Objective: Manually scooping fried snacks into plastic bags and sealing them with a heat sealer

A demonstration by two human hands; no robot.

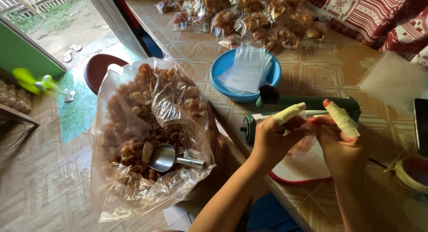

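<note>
Small clear bag (299, 140) of fried snacks sits between both hands at about four o'clock in the view, pressed against the green heat sealer (307, 108) that lies across the tiled table (312, 71). The table's near edge runs diagonally from eleven o'clock down to five o'clock; beyond it, toward nine o'clock, the floor falls away and a big open plastic sack (147, 134) of the same snacks stands with a metal scoop (167, 158) lying inside. Room is tight around the sealer: a blue bowl (246, 76) holding empty flat bags is just beside it at twelve o'clock, a heap of filled packets (249, 18) lies farther up, and a red-rimmed white board (301, 169) lies under the hands.

The small bag looks thin and see-through, with its contents mostly hidden behind the fingers.

Left hand (274, 138) comes up from six o'clock, fingers curled and pinching the bag's top, its thumb wrapped in pale tape. Right hand (341, 142) mirrors it at three o'clock, also pinching the bag, a taped finger pointing up over the sealer.
</note>
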